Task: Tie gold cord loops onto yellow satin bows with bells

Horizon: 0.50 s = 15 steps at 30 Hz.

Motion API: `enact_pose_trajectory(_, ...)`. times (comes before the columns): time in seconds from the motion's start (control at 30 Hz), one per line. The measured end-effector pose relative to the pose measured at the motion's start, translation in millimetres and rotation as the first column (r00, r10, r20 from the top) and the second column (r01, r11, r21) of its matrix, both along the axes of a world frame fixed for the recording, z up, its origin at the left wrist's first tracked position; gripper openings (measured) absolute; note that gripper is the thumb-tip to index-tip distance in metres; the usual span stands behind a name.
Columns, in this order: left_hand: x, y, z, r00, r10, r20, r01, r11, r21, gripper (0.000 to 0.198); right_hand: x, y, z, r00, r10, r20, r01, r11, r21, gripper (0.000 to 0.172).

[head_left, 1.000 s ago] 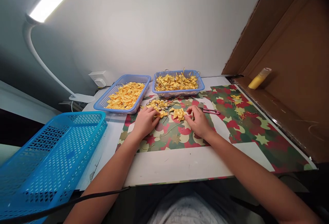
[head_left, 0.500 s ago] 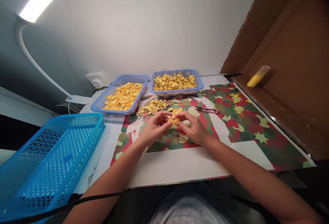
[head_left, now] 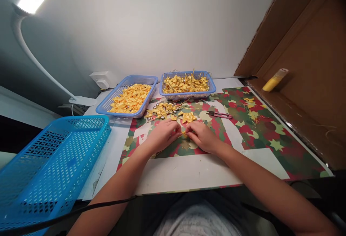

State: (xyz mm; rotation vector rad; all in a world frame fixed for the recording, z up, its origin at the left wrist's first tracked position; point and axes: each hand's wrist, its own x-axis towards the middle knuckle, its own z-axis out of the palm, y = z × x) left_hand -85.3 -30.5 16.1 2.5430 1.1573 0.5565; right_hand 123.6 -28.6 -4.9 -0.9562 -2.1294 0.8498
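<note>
My left hand (head_left: pixel 162 136) and my right hand (head_left: pixel 202 136) meet fingertip to fingertip low over the patterned sheet (head_left: pixel 256 127). Both are closed in a pinch on one small yellow ribbon bow (head_left: pixel 184 132), mostly hidden by the fingers. Just beyond the hands lies a loose pile of yellow bows with gold wire and silver beads (head_left: pixel 164 110). A few more bows (head_left: pixel 189 117) sit right of that pile.
Two lilac baskets stand at the back: the left one (head_left: pixel 109 108) holds plain yellow bows, the right one (head_left: pixel 186 94) bows with gold wire. Red thread snips (head_left: pixel 220 115) lie right of the hands. A big blue basket (head_left: pixel 54 164) sits at left; a yellow tube (head_left: pixel 274 81) rests on the brown board.
Both hands left the bow pile, came together toward me with one bow pinched between them, then dropped lower onto the sheet. The view shifted slightly.
</note>
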Motion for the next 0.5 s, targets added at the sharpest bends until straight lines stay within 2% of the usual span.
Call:
enact_pose_trajectory(0.17, -2, 1, -1.5, 0.999, 0.052, 0.009, -0.05, 0.99, -0.128, 0.014, 2, 0, 7.4, 1.0, 0.021, 0.014, -0.019, 0.997, -0.074, 0.011)
enact_pose_trajectory(0.37, 0, -1, 2.1, 0.996, 0.085, 0.037, -0.078, 0.981, -0.177, 0.016, 4, -2, 10.6, 0.999, 0.032, -0.03, -0.037, 0.978, -0.205, 0.012)
enact_pose_trajectory(0.43, -1, -1, 2.9, 0.992, 0.115, 0.053, -0.103, 0.978, -0.182, 0.016, 4, -1, 8.1, 0.999, 0.008, -0.047, -0.019, 0.974, -0.226, 0.012)
enact_pose_trajectory(0.5, -5, 2, 2.1, 0.976, 0.202, 0.077, -0.192, 0.973, -0.13, 0.017, 6, 4, 4.7, 0.995, -0.074, -0.073, 0.055, 0.972, -0.226, 0.013)
